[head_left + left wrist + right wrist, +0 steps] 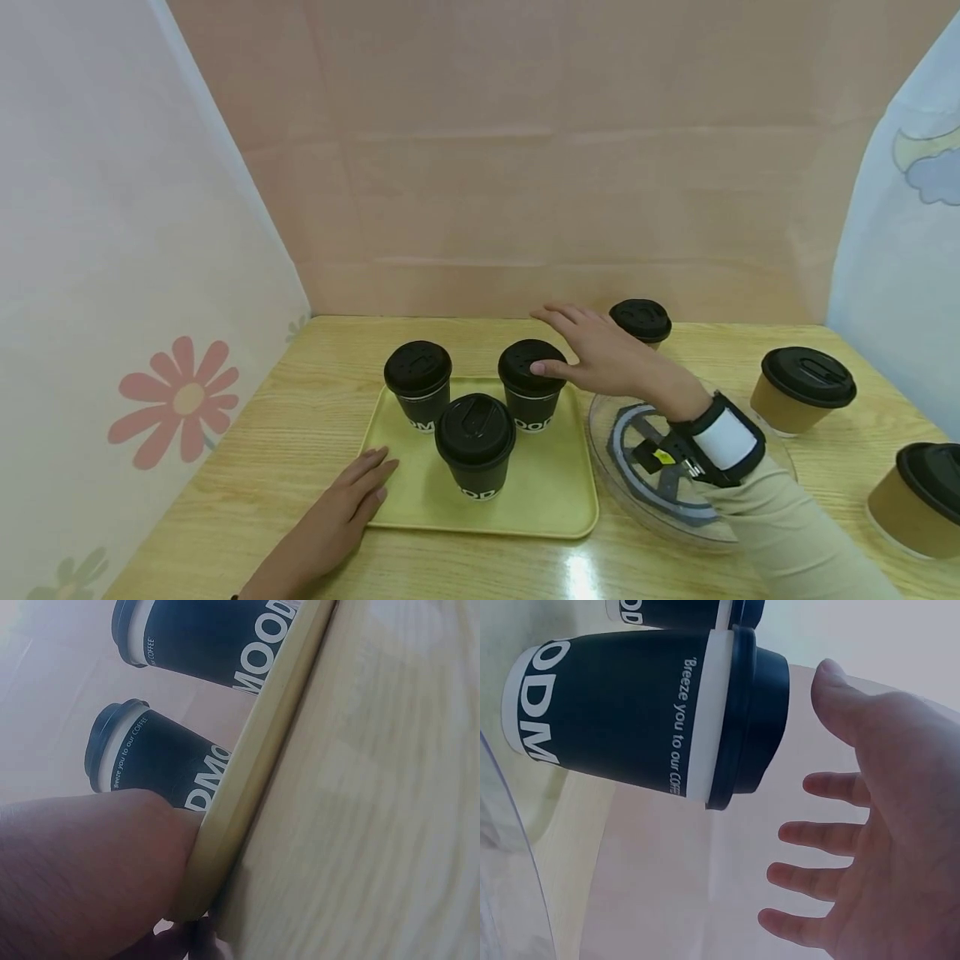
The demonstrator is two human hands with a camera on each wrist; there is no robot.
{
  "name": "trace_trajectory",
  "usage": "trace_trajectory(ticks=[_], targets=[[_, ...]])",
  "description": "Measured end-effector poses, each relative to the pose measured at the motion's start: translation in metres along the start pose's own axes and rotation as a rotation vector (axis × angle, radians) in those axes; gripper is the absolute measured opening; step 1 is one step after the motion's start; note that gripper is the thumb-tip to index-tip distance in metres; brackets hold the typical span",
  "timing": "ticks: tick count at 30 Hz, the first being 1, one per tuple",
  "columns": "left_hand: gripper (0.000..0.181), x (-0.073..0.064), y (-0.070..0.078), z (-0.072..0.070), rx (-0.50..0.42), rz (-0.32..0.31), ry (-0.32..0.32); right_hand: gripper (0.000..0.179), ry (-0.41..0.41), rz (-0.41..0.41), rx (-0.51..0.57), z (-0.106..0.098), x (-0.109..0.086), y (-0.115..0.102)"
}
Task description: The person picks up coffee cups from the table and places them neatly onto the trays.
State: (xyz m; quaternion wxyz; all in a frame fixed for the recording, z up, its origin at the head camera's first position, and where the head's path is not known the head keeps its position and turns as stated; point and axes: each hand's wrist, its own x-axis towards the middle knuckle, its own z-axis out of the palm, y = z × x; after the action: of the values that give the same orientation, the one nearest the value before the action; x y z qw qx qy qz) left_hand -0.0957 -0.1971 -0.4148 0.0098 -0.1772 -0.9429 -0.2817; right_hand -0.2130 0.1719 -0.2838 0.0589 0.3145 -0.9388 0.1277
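Observation:
Three dark paper coffee cups with black lids stand on a yellow tray [551,500]: a back left cup [422,404], a back right cup [531,408] and a front cup [480,475]. My right hand [600,354] reaches over beside the back right cup, thumb over its lid in the head view. In the right wrist view, the fingers are spread and a gap lies between the thumb [836,701] and that cup's lid [754,724]. At the tray's left edge, my left hand [345,508] holds the rim [247,765], fingers over it; its thumb is hidden in the head view.
A round clear turntable [720,542] lies right of the tray, under my right forearm. Brown cups with black lids stand behind it [641,321], to its right [798,392] and at the right front [918,500]. Cloth walls enclose the wooden table [262,450].

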Motion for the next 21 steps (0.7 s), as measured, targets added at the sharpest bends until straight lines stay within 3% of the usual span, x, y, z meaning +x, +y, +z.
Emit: trace_trajectory(ticks=[21], targets=[[0.038, 0.0, 0.0, -0.001, -0.002, -0.005, -0.004, 0.076, 0.032, 0.024, -0.026, -0.004, -0.002, 0.015]])
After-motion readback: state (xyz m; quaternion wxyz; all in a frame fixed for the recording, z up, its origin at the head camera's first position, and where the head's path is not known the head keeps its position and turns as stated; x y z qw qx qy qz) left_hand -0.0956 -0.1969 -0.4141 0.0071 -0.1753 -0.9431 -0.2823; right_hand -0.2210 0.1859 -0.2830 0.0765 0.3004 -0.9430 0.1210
